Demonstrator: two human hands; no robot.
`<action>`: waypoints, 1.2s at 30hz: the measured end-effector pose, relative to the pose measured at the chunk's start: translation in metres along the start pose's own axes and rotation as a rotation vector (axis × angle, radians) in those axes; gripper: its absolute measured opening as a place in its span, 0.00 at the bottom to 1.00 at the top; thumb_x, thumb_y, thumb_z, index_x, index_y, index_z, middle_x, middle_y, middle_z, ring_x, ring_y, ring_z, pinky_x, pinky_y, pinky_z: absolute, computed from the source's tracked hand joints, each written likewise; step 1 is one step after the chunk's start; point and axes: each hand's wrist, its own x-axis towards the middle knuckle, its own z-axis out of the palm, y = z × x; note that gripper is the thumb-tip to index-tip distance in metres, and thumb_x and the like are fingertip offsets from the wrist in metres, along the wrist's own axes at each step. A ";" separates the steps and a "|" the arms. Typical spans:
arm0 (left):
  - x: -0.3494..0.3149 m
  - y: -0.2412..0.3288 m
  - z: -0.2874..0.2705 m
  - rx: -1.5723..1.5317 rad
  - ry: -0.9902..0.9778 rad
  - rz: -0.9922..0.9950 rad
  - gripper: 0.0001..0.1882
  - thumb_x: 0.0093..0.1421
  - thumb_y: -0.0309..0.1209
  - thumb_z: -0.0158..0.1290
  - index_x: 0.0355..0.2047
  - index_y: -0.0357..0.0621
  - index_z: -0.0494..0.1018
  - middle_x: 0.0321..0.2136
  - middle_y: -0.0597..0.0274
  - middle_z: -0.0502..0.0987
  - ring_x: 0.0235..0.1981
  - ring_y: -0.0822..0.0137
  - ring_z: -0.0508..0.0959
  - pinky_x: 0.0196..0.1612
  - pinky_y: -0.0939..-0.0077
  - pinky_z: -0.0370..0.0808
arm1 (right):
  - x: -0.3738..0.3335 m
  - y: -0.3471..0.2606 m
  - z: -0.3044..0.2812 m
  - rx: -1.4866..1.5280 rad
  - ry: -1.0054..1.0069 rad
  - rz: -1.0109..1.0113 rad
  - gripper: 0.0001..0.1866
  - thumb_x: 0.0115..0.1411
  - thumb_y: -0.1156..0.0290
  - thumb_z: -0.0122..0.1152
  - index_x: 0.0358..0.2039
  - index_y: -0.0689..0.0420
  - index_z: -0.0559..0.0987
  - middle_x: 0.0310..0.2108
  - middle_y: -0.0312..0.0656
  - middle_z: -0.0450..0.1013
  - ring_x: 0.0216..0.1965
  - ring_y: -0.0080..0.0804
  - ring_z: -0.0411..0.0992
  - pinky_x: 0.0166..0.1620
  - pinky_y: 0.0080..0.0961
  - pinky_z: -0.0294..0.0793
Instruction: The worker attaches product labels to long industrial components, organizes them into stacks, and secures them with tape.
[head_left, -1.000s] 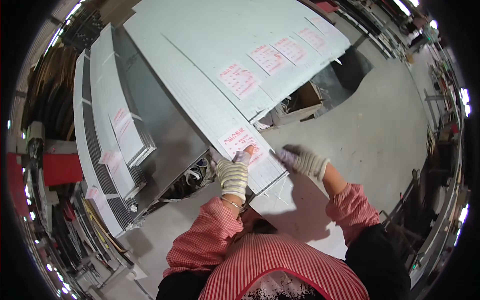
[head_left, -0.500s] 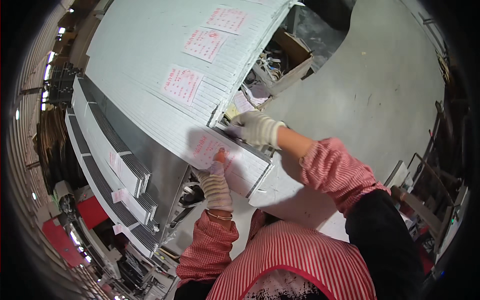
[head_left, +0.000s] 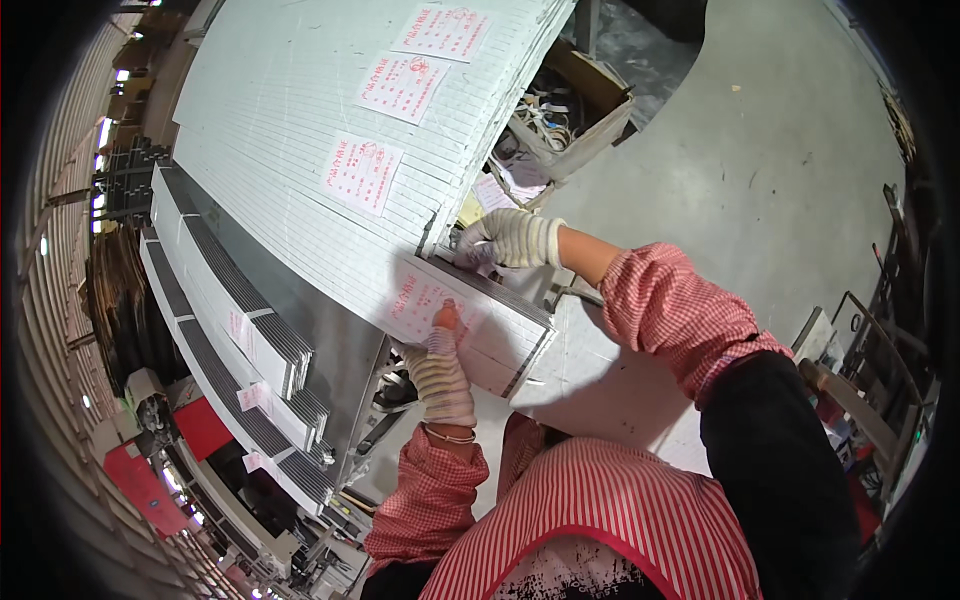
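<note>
My left hand point(head_left: 438, 380), in a striped knit glove with a bare fingertip showing, lies at the near left edge of a short stack of white panels point(head_left: 498, 372). One digit presses on the red-printed paper label point(head_left: 415, 300) on top; the other fingers curl at the edge, partly hidden. My right hand point(head_left: 515, 240), in a similar glove, is closed at the stack's far right side, beside its dark layered edge. Its fingertips are bent inward, and what they hold is hidden. Longer white ribbed panels point(head_left: 290, 165) with similar labels point(head_left: 362, 175) extend beyond.
An open cardboard box point(head_left: 590, 125) with straps and papers stands beyond my right hand. Strapped bundles of long panels point(head_left: 245, 330) lie to the left, with red machinery parts point(head_left: 145, 490) beyond. Grey floor point(head_left: 760, 150) spreads on the right.
My right hand has shifted slightly, its fingers curling closer at the stack's edge. My left hand stays on the label. The whole view has moved a little.
</note>
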 end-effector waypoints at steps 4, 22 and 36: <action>0.003 -0.004 -0.008 -0.019 0.001 0.032 0.42 0.54 0.40 0.63 0.63 0.40 0.55 0.52 0.56 0.69 0.50 0.63 0.70 0.54 0.69 0.68 | 0.008 -0.023 0.010 -0.300 0.125 -0.085 0.18 0.59 0.52 0.63 0.38 0.54 0.83 0.27 0.36 0.79 0.25 0.22 0.73 0.30 0.22 0.73; 0.000 0.008 0.000 -0.293 -0.010 -0.082 0.39 0.55 0.32 0.60 0.63 0.41 0.52 0.50 0.56 0.69 0.49 0.65 0.72 0.52 0.71 0.72 | -0.071 -0.059 0.052 -0.565 0.220 0.059 0.38 0.61 0.34 0.45 0.43 0.60 0.79 0.32 0.51 0.77 0.34 0.47 0.76 0.39 0.36 0.74; -0.042 0.028 -0.074 -0.381 -0.021 0.154 0.38 0.47 0.19 0.66 0.56 0.43 0.57 0.42 0.62 0.71 0.43 0.67 0.73 0.46 0.76 0.76 | -0.134 -0.169 0.092 0.074 -0.032 -0.218 0.30 0.60 0.55 0.64 0.57 0.58 0.67 0.40 0.36 0.71 0.33 0.22 0.66 0.39 0.17 0.68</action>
